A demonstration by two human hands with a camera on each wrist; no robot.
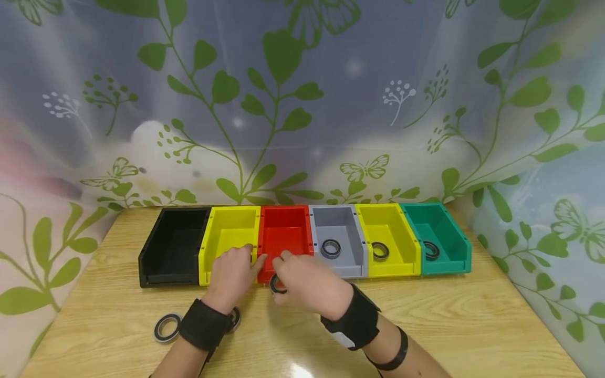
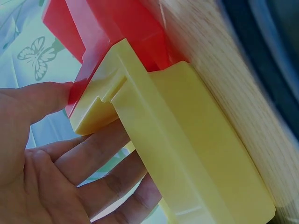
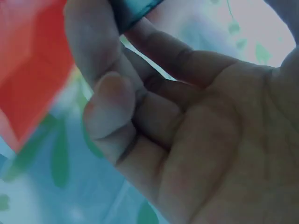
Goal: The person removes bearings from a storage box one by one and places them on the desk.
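My right hand holds a ball bearing over the front edge of the red bin. In the right wrist view only a dark, blurred piece of the bearing shows at the fingers. My left hand grips the adjoining walls of the red bin and the left yellow bin. The left wrist view has the thumb against the red edge and the other fingers behind the yellow wall. Below, a bearing lies on the table, and another bearing is partly covered by the left wristband.
A black bin stands at the row's left end. The grey bin, right yellow bin and green bin each contain one bearing. Patterned fabric hangs behind the wooden table.
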